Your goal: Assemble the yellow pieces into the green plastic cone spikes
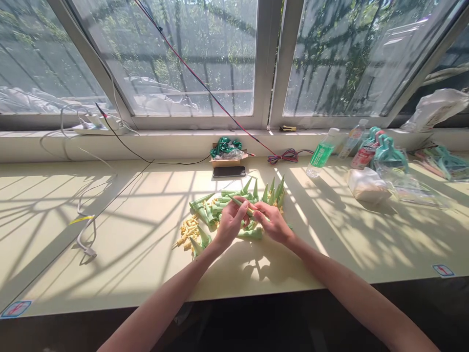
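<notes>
Both hands meet over a heap of green paper cones (216, 205) on a pale tabletop (128, 244). My left hand (230, 224) and my right hand (273, 222) are both closed on one green cone (242, 204), which lies slanted between their fingertips. Small yellow pieces (187, 230) lie scattered to the left of the heap. Several cones (273, 191) stand upright just behind my right hand.
A black phone (229, 171) and a small box with green ribbon (227, 150) sit behind the heap. Bottles (322, 152), teal clips (384, 146) and plastic bags (368, 185) crowd the right. A white cable (86, 230) trails at the left, with a power strip (95, 125) on the sill.
</notes>
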### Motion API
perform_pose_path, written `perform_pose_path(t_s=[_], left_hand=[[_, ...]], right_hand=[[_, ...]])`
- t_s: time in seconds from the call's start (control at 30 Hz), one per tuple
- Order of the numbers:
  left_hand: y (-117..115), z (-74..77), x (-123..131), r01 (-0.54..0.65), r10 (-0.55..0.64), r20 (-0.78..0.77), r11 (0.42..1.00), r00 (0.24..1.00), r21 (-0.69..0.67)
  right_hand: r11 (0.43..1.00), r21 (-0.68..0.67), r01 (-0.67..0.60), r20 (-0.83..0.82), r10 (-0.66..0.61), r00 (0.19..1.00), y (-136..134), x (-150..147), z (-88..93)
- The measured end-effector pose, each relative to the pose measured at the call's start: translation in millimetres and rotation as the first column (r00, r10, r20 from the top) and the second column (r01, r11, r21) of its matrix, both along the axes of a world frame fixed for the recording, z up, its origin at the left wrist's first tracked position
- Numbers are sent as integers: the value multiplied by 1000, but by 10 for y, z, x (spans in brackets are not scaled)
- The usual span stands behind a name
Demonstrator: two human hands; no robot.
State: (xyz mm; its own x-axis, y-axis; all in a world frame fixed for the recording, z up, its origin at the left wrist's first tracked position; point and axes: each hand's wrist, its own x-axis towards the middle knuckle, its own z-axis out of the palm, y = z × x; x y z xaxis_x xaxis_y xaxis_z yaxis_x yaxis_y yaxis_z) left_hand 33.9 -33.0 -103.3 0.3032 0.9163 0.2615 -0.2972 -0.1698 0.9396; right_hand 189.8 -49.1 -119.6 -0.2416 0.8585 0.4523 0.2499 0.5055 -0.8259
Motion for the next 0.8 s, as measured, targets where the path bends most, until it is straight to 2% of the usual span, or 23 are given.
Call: perform_pose_path(t_s=[0.17,0.43,0.63,0.8], left_hand=[[15,-25,-8,56,-55,50,998,997,-25],[16,-4,-8,47,-46,47,999,998,-19],[53,-41,1,-122,122,-8,993,992,-1],[63,-52,6,-141,140,-11,990,990,-28]], right_hand=[[1000,-11,1,-12,-1,1000,4,-1,-11],[998,22,56,39,-57,998,-14,-16,9],[969,81,234,22,-236,971,-9,-45,23],[948,136,287,-57,-282,958,10,-50,0]])
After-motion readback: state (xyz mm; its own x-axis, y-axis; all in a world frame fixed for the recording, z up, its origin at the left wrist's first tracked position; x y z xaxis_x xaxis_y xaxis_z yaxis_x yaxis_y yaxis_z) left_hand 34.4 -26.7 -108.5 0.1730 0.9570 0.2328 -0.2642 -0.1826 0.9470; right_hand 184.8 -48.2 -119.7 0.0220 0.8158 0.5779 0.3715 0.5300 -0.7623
